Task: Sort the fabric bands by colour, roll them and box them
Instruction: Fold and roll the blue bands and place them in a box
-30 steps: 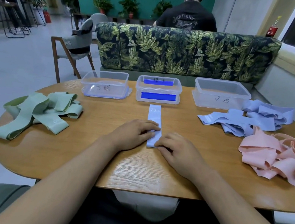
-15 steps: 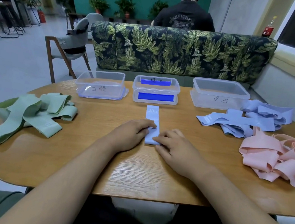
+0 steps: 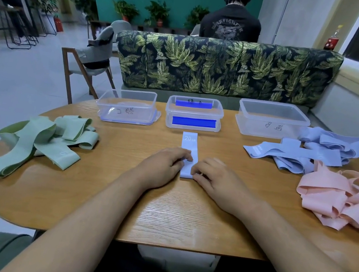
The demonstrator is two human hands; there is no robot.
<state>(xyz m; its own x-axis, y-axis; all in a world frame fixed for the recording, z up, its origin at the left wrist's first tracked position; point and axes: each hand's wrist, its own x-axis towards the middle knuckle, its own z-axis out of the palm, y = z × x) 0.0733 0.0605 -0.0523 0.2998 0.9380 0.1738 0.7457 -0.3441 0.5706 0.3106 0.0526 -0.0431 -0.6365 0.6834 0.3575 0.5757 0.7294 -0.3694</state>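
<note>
Our left hand [image 3: 163, 165] and right hand [image 3: 220, 183] keep a narrow grip, fingers curled onto the near end of the band [image 3: 189, 141]. It lies flat on the table [image 3: 164, 213], its "20 LB" end pointing at the middle box [image 3: 194, 117]. Little has changed over the last second, with both hands staying at that end and the far length still unrolled, so we judge the rolling barely begun. The green pile [image 3: 45, 137], blue pile [image 3: 307, 156] and pink pile [image 3: 335, 200] await boxing.
</note>
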